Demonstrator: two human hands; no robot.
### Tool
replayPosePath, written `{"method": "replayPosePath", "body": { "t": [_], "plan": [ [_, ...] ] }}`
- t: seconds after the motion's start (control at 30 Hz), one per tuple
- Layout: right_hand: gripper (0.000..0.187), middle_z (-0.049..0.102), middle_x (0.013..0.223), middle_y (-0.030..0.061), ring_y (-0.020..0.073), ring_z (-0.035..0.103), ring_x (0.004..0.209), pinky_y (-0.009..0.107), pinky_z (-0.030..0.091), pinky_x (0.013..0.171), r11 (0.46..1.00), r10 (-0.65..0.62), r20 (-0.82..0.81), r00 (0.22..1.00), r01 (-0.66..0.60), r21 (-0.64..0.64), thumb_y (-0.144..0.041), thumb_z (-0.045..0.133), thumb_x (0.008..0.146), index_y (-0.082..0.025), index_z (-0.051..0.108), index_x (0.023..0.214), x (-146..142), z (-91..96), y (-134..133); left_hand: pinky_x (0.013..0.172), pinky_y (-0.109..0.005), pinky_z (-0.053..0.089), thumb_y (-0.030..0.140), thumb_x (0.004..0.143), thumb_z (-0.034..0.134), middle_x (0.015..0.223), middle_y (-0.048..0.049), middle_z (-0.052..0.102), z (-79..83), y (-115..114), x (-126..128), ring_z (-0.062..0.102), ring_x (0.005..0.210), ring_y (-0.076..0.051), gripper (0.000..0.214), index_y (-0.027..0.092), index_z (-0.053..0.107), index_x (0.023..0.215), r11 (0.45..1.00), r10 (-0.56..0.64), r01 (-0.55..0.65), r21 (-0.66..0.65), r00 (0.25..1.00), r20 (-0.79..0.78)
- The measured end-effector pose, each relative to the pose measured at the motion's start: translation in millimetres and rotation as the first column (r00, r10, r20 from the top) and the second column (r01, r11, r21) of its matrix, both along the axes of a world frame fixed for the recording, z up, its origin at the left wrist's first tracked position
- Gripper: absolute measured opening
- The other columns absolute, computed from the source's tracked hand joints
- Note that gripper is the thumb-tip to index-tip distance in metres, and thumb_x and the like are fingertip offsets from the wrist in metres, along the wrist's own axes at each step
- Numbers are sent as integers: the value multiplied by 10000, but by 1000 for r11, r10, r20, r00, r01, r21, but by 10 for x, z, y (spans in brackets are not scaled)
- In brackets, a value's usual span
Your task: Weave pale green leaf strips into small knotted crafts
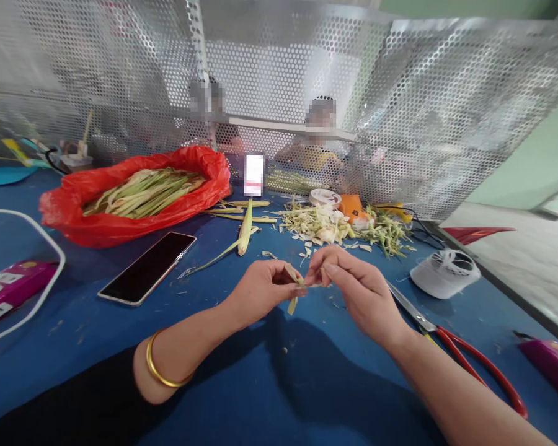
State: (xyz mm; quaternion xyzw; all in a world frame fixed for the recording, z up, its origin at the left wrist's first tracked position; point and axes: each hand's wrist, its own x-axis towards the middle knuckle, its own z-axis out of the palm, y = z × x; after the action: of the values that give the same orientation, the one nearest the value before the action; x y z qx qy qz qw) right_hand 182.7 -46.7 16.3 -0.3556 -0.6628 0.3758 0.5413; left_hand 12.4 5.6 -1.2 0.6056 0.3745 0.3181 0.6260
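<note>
Between thumb and fingers, my left hand (267, 288) pinches a short pale-green strip of dried leaf (292, 305), its ends sticking out above and below the grip. My right hand (353, 288) is closed in a pinch just right of it, fingertips almost meeting the left ones. What the right fingertips hold is too small to make out. Beyond my hands lies a longer pale leaf piece (245, 232). A heap of cut leaf scraps (314, 223) spreads behind the right hand. Red-handled scissors (451, 344) lie beside my right forearm.
A red plastic bag (60, 214) full of leaf strips stands at back left, with a black phone (146, 269) before it. A white thread spool (444, 275) sits right. Purple power strips (16, 288) lie at the edges. A perforated metal screen (270, 80) closes the back; people sit behind.
</note>
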Motion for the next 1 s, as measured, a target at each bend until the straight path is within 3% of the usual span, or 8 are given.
{"method": "replayPosePath", "body": {
  "t": [0.2, 0.33, 0.47, 0.6, 0.83, 0.9, 1.0],
  "plan": [
    [254, 548, 892, 30, 149, 587, 761, 327, 464, 774, 989, 82, -57, 995, -89, -121, -246, 510, 907, -174, 570, 670, 47, -37, 94, 525, -219, 346, 207, 617, 711, 546, 57, 530, -18, -43, -3, 464, 527, -89, 146, 174, 570, 603, 988, -113, 126, 85, 983, -144],
    [250, 566, 878, 34, 153, 584, 767, 324, 465, 780, 968, 117, -97, 988, -135, -212, -264, 548, 885, -168, 573, 655, 49, -55, 124, 541, -228, 346, 227, 638, 705, 541, 53, 521, 12, -63, -5, 455, 525, -93, 112, 174, 612, 605, 980, -159, 176, 94, 974, -162],
    [255, 576, 821, 36, 165, 576, 749, 314, 472, 716, 938, 174, -177, 969, -218, -268, -290, 565, 871, -171, 570, 646, 43, -44, 104, 565, -240, 396, 249, 613, 736, 562, 21, 592, 58, -84, 4, 512, 541, -110, 122, 173, 645, 583, 992, -121, 118, -37, 988, -98],
    [267, 575, 793, 38, 161, 562, 713, 320, 466, 706, 923, 274, -181, 944, -312, -227, -276, 556, 884, -167, 581, 642, 60, -25, 64, 631, -277, 470, 294, 621, 751, 649, -37, 673, 33, -73, -7, 597, 611, -146, 148, 158, 705, 657, 973, -135, 128, -192, 991, -22],
    [272, 629, 794, 46, 156, 585, 750, 305, 453, 740, 968, 238, 74, 969, -230, -97, -289, 523, 929, -174, 603, 696, 35, 97, -28, 643, -237, 489, 270, 669, 735, 667, -29, 661, -51, -19, -31, 580, 578, -100, 149, 127, 698, 690, 922, -78, 95, -376, 995, 59],
    [300, 647, 754, 42, 151, 588, 722, 294, 452, 715, 968, 221, 133, 966, -201, -148, -339, 505, 938, -176, 601, 706, 32, 134, -35, 623, -211, 488, 242, 693, 715, 654, -26, 646, -51, -15, -28, 575, 573, -91, 127, 120, 683, 679, 896, -29, 73, -438, 994, 105],
    [345, 597, 582, -5, 136, 582, 599, 275, 434, 638, 930, 220, 208, 953, -141, -339, -406, 489, 928, -185, 544, 668, 60, 119, 11, 619, -219, 514, 223, 722, 707, 645, -22, 622, -40, -17, -22, 566, 570, -93, 124, 115, 666, 677, 867, 65, 35, -497, 981, 181]
  ]
}}
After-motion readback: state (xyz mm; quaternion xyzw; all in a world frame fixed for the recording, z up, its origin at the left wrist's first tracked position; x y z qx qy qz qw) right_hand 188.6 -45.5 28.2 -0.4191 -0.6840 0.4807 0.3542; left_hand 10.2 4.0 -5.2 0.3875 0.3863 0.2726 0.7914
